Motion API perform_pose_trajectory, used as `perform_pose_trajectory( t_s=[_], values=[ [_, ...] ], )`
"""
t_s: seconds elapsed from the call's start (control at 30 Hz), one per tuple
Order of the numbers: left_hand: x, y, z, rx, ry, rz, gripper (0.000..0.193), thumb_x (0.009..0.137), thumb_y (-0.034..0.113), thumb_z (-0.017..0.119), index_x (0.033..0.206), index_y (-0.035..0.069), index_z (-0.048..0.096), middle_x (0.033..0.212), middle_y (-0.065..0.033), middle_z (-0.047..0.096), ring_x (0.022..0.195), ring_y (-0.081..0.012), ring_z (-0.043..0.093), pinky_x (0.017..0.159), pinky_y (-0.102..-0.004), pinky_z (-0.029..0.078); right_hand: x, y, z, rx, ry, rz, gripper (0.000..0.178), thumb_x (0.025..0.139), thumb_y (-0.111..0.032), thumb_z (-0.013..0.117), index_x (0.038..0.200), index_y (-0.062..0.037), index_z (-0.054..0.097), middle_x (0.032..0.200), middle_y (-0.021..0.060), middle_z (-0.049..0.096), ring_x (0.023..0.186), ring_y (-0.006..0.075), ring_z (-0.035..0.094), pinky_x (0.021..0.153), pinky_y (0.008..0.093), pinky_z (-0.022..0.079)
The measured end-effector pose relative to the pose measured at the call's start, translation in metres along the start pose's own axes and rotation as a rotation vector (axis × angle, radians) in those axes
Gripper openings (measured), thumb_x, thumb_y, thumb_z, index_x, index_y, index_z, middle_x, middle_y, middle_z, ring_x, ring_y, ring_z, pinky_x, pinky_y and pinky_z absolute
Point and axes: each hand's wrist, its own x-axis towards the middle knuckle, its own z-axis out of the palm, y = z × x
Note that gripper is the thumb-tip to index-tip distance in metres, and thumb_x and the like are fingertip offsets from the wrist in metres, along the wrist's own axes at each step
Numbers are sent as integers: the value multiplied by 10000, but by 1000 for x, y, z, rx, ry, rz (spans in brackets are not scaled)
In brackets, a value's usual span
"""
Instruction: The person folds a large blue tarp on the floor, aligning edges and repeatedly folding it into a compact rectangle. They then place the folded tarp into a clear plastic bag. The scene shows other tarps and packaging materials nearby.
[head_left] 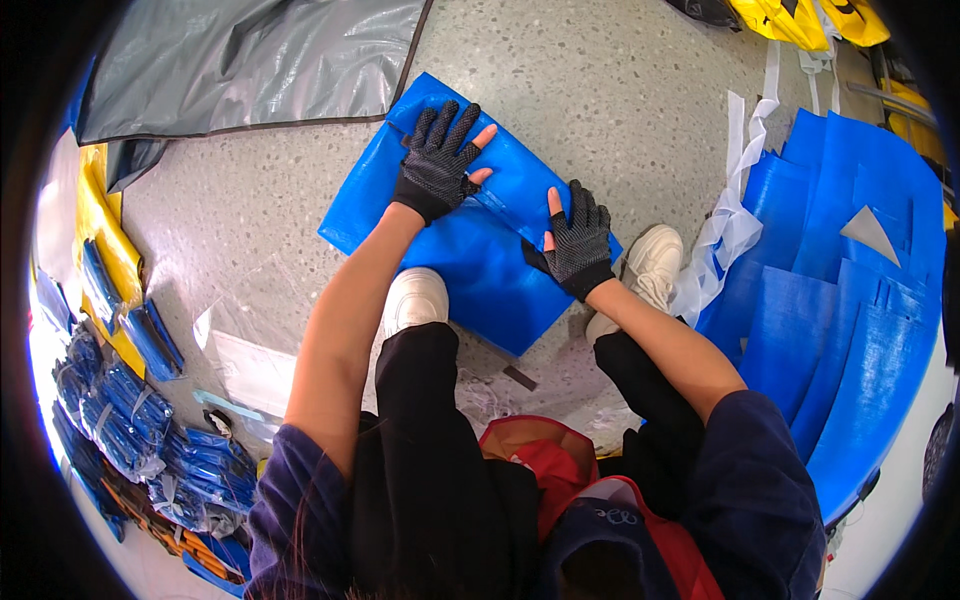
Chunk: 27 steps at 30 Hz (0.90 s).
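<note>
A folded sheet of shiny blue tarpaulin lies on the floor in front of me, set at a slant. My left hand, in a black dotted glove with bare thumb and forefinger tips, presses flat on its upper part with the fingers spread. Gloved the same way, my right hand rests with fingers apart on the sheet's right side. Beside its wrist a short black strip shows on the blue. Neither hand grips anything that I can see. My left shoe touches the sheet's near edge.
Stacked blue sheets with white straps lie at right. A grey sheet spreads at far left. Bundled blue packs in clear plastic and a yellow piece lie at left. Yellow bags sit at far right.
</note>
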Motion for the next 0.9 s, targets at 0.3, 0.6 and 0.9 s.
perform_pose_trajectory(
  t_s=[0.3, 0.6, 0.9],
  values=[
    [0, 1, 0, -1, 15, -5, 566, 884, 562, 417, 1363, 260, 427, 1421, -108, 374, 1336, -345, 290, 1115, -520, 134, 0, 2, 3, -12, 37, -22, 879, 749, -379, 626, 1439, -73, 175, 1361, 325, 302, 1210, 464, 347, 935, 633, 260],
    [-1, 3, -6, 30, -1, -23, 573, 880, 572, 419, 1368, 273, 420, 1420, -101, 378, 1332, -340, 298, 1112, -522, 149, 2, 8, -8, 144, -51, 39, 843, 771, -410, 624, 1423, -44, 235, 1350, 289, 348, 1201, 429, 387, 969, 545, 313],
    [-10, 9, 11, -325, 46, -106, 504, 900, 505, 432, 1354, 287, 440, 1421, -148, 364, 1327, -366, 298, 1105, -539, 149, -7, 60, -45, 309, -386, 134, 722, 796, -400, 658, 1345, -28, 375, 1216, 232, 512, 1096, 353, 528, 946, 409, 425]
  ],
)
